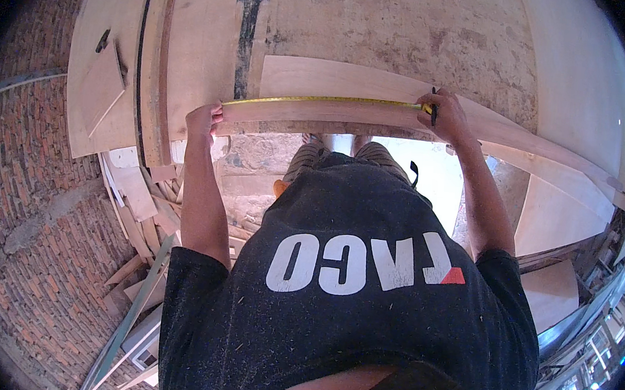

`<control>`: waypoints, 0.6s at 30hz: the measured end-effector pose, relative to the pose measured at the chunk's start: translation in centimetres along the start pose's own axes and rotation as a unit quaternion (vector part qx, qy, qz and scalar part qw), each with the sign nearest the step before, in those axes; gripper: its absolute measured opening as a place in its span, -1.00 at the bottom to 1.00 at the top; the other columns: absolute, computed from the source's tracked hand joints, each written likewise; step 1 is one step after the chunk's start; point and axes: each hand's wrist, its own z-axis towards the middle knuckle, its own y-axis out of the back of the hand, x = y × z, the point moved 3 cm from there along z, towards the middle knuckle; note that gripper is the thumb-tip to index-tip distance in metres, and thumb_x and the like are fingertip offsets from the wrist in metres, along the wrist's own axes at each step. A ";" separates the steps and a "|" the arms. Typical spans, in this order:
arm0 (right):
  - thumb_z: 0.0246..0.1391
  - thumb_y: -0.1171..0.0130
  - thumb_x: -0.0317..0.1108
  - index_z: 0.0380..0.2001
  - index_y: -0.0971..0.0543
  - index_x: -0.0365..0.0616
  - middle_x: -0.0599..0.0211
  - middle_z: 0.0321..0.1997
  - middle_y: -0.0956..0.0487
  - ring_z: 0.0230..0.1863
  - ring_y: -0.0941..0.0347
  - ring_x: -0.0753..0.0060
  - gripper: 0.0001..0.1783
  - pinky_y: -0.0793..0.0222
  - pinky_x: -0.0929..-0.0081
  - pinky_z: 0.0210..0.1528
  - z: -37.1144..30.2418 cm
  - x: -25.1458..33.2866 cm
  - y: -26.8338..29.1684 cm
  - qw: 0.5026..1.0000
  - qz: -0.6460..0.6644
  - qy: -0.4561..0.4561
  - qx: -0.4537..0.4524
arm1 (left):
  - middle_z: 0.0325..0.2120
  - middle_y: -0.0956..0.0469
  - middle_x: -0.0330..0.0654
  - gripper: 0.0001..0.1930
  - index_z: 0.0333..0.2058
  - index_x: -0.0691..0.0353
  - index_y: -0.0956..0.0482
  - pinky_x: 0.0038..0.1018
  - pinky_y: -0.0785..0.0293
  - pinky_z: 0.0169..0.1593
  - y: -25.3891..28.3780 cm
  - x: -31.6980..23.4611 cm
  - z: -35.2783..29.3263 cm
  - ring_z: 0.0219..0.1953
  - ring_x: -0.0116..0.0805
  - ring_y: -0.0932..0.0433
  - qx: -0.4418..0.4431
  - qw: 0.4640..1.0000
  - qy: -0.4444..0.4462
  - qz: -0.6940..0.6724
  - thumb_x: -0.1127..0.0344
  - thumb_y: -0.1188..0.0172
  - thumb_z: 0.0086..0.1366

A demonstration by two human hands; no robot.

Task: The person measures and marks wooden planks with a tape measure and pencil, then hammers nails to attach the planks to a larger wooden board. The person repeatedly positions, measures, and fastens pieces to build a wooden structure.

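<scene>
A yellow tape measure (321, 99) is stretched nearly straight along a long, pale wooden board (349, 113) at the near edge of the workbench. My left hand (204, 120) pinches the tape's left end at the board's left end. Toward the right, my right hand (447, 118) is closed around the other end of the tape, where a small yellow and black part shows. A slim dark object (433, 115), perhaps a pen or marker, sticks out by the same fingers. My palm hides most of what that hand grips.
The stained wooden workbench (387, 23) spreads out ahead. At left, a wooden strip (159, 63) crosses it, with a small wooden panel (106, 91) and dark tool (103, 41) beyond. Wood offcuts (134, 194) lie beside the brick wall (33, 245). More panels (553, 290) stand at right.
</scene>
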 end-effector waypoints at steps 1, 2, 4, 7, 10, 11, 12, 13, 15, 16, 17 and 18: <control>-0.08 -0.46 -0.30 -0.13 -0.76 -0.04 0.09 -0.20 -0.57 -0.08 -0.52 -0.03 -0.64 -0.45 0.10 0.06 0.0 0.0 0.1 1.000 -0.002 0.002 0.002 | -0.34 -0.70 -0.12 -0.72 -0.23 0.31 -0.68 -0.54 -0.18 -0.57 0.1 0.0 0.0 -0.36 -0.34 -0.64 0.005 1.000 0.000 0.000 0.24 -0.42 0.18; -0.08 -0.46 -0.30 -0.13 -0.76 -0.04 0.10 -0.20 -0.57 -0.09 -0.51 -0.03 -0.64 -0.45 0.10 0.06 0.0 0.1 0.1 1.000 -0.003 0.005 0.004 | -0.34 -0.70 -0.12 -0.72 -0.23 0.31 -0.68 -0.54 -0.18 -0.56 0.2 0.0 0.0 -0.36 -0.34 -0.64 0.010 1.000 -0.001 0.000 0.23 -0.42 0.18; -0.08 -0.46 -0.30 -0.13 -0.76 -0.04 0.10 -0.21 -0.56 -0.08 -0.51 -0.02 -0.64 -0.45 0.10 0.06 0.0 0.1 0.1 1.000 -0.004 -0.001 -0.002 | -0.34 -0.70 -0.13 -0.72 -0.24 0.30 -0.69 -0.53 -0.19 -0.56 0.1 -0.1 0.0 -0.37 -0.35 -0.63 0.006 1.000 0.003 0.005 0.23 -0.42 0.18; -0.09 -0.46 -0.30 -0.14 -0.76 -0.04 0.11 -0.21 -0.56 -0.07 -0.51 -0.02 -0.64 -0.45 0.10 0.06 0.0 0.2 0.1 1.000 0.002 -0.004 -0.005 | -0.35 -0.70 -0.14 -0.73 -0.25 0.29 -0.69 -0.52 -0.19 -0.55 0.2 -0.1 0.3 -0.38 -0.36 -0.62 -0.003 1.000 0.006 0.013 0.23 -0.42 0.18; -0.10 -0.46 -0.30 -0.14 -0.75 -0.04 0.11 -0.21 -0.56 -0.06 -0.51 -0.02 -0.63 -0.45 0.10 0.06 0.0 0.2 0.1 1.000 0.010 -0.007 0.002 | -0.35 -0.70 -0.15 -0.74 -0.26 0.28 -0.69 -0.51 -0.19 -0.54 0.3 0.2 0.7 -0.38 -0.37 -0.61 -0.002 1.000 0.005 0.020 0.22 -0.41 0.18; -0.10 -0.45 -0.30 -0.14 -0.75 -0.04 0.11 -0.21 -0.56 -0.06 -0.51 -0.02 -0.63 -0.45 0.10 0.06 0.0 0.2 0.2 1.000 0.013 -0.010 0.005 | -0.35 -0.70 -0.15 -0.75 -0.26 0.28 -0.69 -0.51 -0.19 -0.54 0.3 0.1 0.7 -0.38 -0.37 -0.61 0.001 1.000 0.004 0.023 0.23 -0.41 0.18; -0.08 -0.45 -0.25 -0.14 -0.75 0.00 0.10 -0.18 -0.57 -0.03 -0.52 -0.04 -0.64 -0.46 0.08 0.09 0.0 0.2 0.2 1.000 0.009 -0.012 0.010 | -0.35 -0.70 -0.15 -0.74 -0.26 0.28 -0.69 -0.51 -0.19 -0.54 0.2 0.1 0.7 -0.38 -0.37 -0.61 0.001 1.000 0.004 0.025 0.22 -0.41 0.18; -0.07 -0.44 -0.21 -0.14 -0.75 0.03 0.08 -0.16 -0.58 0.01 -0.53 -0.07 -0.65 -0.48 0.06 0.12 0.0 0.1 0.2 1.000 0.004 -0.014 0.015 | -0.35 -0.70 -0.14 -0.74 -0.26 0.29 -0.69 -0.52 -0.18 -0.54 0.2 0.1 0.7 -0.37 -0.37 -0.61 0.000 1.000 0.003 0.027 0.22 -0.41 0.18; -0.05 -0.43 -0.16 -0.15 -0.75 0.08 0.06 -0.13 -0.59 0.05 -0.54 -0.09 -0.66 -0.49 0.04 0.14 0.2 0.1 0.1 1.000 0.000 -0.013 0.019 | -0.32 -0.70 -0.17 -0.74 -0.23 0.25 -0.70 -0.45 -0.23 -0.44 0.6 0.5 1.1 -0.33 -0.36 -0.62 0.005 0.999 0.006 0.034 0.21 -0.39 0.19; -0.06 -0.44 -0.16 -0.16 -0.75 0.08 0.07 -0.13 -0.59 0.05 -0.53 -0.08 -0.66 -0.49 0.04 0.14 0.2 0.0 0.1 1.000 0.000 -0.012 0.018 | -0.30 -0.70 -0.19 -0.74 -0.20 0.22 -0.70 -0.39 -0.28 -0.35 0.9 0.7 1.5 -0.30 -0.36 -0.62 0.012 0.999 0.009 0.040 0.20 -0.37 0.20; -0.06 -0.44 -0.16 -0.16 -0.75 0.09 0.07 -0.13 -0.59 0.05 -0.53 -0.08 -0.66 -0.49 0.04 0.14 0.2 -0.1 0.0 1.000 -0.001 -0.014 0.016 | -0.28 -0.70 -0.21 -0.74 -0.17 0.19 -0.71 -0.32 -0.33 -0.25 0.8 0.6 1.4 -0.27 -0.35 -0.62 0.022 0.999 0.012 0.046 0.19 -0.35 0.22; -0.06 -0.45 -0.16 -0.16 -0.75 0.09 0.08 -0.13 -0.59 0.06 -0.53 -0.07 -0.66 -0.49 0.04 0.14 0.2 -0.3 -0.1 1.000 -0.002 -0.016 0.019 | -0.28 -0.70 -0.21 -0.73 -0.17 0.19 -0.71 -0.31 -0.33 -0.25 0.7 0.5 1.3 -0.25 -0.34 -0.62 0.024 0.998 0.009 0.049 0.19 -0.35 0.22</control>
